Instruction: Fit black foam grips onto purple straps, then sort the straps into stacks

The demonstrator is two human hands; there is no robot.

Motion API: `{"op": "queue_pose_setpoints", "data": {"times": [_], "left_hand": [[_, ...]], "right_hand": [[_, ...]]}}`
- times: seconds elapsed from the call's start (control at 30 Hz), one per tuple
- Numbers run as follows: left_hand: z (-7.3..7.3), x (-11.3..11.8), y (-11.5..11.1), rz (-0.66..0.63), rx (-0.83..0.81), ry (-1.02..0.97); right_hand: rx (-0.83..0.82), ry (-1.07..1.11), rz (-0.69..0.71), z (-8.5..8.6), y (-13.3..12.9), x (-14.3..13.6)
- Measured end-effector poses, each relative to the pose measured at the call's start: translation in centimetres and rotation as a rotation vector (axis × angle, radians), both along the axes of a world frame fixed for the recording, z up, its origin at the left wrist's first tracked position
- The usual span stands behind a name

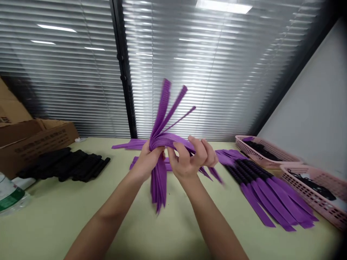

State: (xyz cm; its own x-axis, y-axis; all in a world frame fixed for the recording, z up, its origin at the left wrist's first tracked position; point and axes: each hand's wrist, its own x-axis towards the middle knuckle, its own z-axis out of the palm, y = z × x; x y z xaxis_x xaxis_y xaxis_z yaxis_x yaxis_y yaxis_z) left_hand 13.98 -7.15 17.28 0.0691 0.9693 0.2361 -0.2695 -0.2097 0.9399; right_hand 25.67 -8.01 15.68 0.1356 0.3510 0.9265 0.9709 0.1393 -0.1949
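Note:
Over the middle of the table, my left hand [148, 161] is wrapped round a thick bundle of purple strips [159, 177]. Some strips stand up above the grip, others hang below it, and a layer bends over to the right. My right hand [191, 159] is at that bent part, thumb and fingers on the strips, with several fingers curled. Flat purple strips [132, 144] lie on the table behind my hands. To the right are several purple pieces with black wrapped middles [273, 202], laid side by side.
Folded black pieces [78, 164] lie at the left before a cardboard box [40, 139]. A plastic bottle [12, 195] is at the left edge. Two pink baskets [292, 162] holding black items stand at the right. Window blinds [200, 72] rise behind the table [168, 234].

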Motion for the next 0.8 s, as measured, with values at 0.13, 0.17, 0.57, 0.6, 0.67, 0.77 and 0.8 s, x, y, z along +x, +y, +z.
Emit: {"op": "queue_pose_setpoints", "data": {"times": [0.13,0.17,0.57,0.6,0.67,0.77,0.8], "left_hand": [[0.5,0.8,-0.8,-0.207,-0.257,-0.237],[0.5,0.8,-1.0,-0.303,-0.317,-0.255],[-0.8,2.2,-4.4,-0.850,-0.651,-0.421],[-0.6,2.2,-4.6,-0.847,-0.639,-0.433],[-0.1,2.0,-4.9,-0.808,-0.598,-0.435],[0.4,1.7,-4.6,-0.638,-0.462,-0.340],[0.4,1.7,-4.4,-0.539,-0.408,-0.270]], "right_hand": [[0.167,-0.003,-0.080,0.4,1.6,1.6],[0.210,0.000,-0.107,0.6,1.9,2.3],[0.384,0.191,-0.266,3.6,0.0,6.6],[0.370,0.200,-0.257,3.8,-0.2,6.9],[0.293,0.237,-0.175,4.2,-0.6,7.3],[0.001,0.391,0.168,4.5,-1.3,6.9],[-0.155,0.445,0.323,4.5,-1.6,6.5]]}}
